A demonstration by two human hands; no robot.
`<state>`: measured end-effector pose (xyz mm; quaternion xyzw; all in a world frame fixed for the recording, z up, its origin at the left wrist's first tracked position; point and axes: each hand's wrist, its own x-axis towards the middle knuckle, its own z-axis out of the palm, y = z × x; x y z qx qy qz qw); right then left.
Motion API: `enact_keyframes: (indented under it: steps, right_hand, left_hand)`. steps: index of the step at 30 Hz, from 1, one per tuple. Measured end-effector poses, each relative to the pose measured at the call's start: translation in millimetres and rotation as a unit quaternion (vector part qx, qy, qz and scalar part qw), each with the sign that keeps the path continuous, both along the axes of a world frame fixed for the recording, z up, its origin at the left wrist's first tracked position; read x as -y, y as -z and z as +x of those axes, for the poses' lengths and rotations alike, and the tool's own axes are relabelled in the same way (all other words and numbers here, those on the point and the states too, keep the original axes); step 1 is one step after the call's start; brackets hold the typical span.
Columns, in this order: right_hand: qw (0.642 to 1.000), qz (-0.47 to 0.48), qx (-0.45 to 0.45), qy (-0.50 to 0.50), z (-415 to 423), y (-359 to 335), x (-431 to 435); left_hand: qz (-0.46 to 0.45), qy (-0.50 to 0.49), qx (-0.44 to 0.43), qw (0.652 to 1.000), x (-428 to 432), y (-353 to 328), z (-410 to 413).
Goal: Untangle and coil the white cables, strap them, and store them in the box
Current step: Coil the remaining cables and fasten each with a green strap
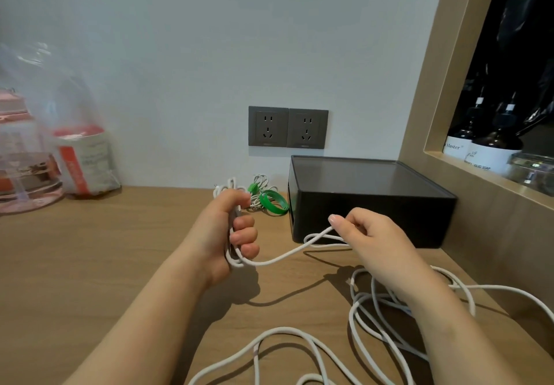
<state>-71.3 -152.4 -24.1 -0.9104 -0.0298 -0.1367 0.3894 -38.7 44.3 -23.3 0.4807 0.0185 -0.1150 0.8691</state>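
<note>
Head view: we're mid-coiling, left hand gripping white cable loops, right hand pinching it; next wrap needs slack.

Two hands, two wall sockets, one black box. Two dark bottles stand far right; two green straps lie beside the box. The tangled white cables are uncountable.

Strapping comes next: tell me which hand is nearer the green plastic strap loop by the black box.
Left. The left hand, gripping coiled white cable, is just left of the green plastic strap loop; the right hand pinches cable farther right, before the black box.
</note>
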Motion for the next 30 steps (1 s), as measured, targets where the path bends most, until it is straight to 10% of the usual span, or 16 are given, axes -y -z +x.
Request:
enact_keyframes:
  steps: [11, 30]
  right_hand:
    - [0.938, 0.021, 0.347, 0.005, 3.5, 12.0, -21.0]
    - [0.966, 0.038, 0.255, -0.018, 6.7, 16.1, -20.0]
  left_hand:
    - [0.079, 0.182, 0.013, 0.980, 8.2, 1.1, -14.6]
    - [0.368, 0.185, 0.188, 0.892, 17.0, 3.7, -17.9]
